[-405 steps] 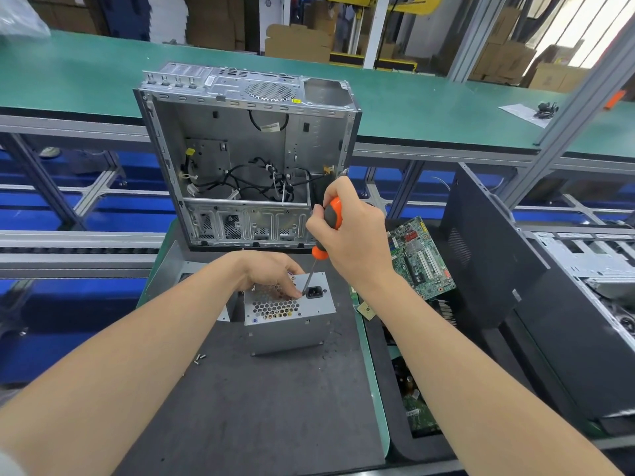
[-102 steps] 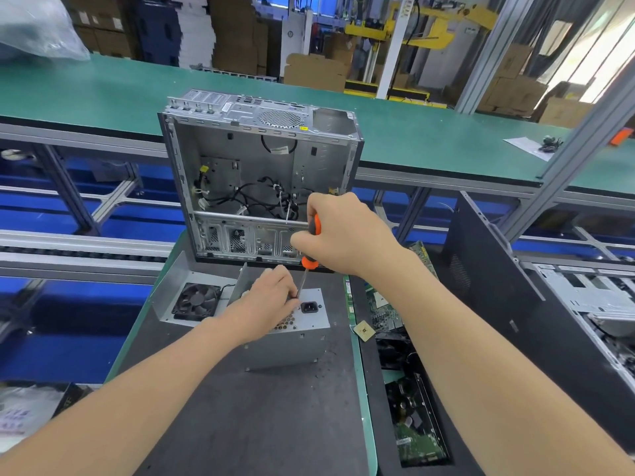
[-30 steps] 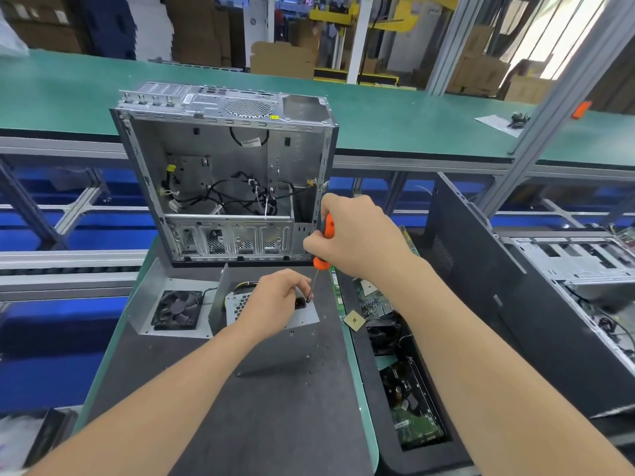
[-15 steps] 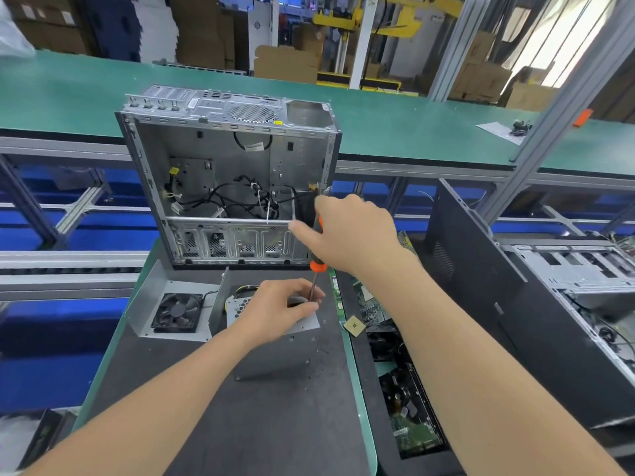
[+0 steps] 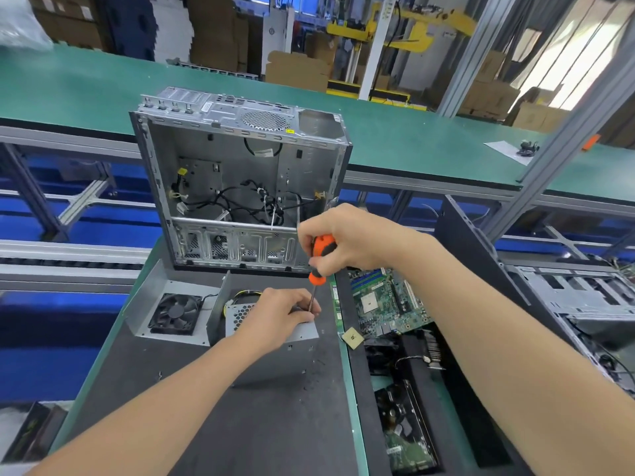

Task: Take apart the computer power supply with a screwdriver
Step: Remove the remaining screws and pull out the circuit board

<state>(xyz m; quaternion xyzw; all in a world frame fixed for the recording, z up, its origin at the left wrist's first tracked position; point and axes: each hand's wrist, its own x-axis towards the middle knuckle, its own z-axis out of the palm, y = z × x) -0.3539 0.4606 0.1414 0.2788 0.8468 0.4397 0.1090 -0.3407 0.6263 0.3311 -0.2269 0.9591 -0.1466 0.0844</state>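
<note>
Undoing a screw on top of the power supply (image 5: pixel 304 333), in the middle of the dark mat (image 5: pixel 240 407), just near of the empty case (image 5: pixel 237 173). Right hand (image 5: pixel 347 242) wrapped tight round the orange screwdriver (image 5: pixel 321 255). Left hand (image 5: pixel 278 317) curled over the power supply, holding it still. Next, most likely: turn until loose, then pick out the screw.

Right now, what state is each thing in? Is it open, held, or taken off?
power supply, standing on the mat, cover off
left hand, holding the power supply's top steady
right hand, gripping the screwdriver
screwdriver, upright, tip down at the power supply
fan cover, off, lying beside the power supply
computer case, standing, side open, mostly emptied
circuit board, out of the case, lying to its right
</note>
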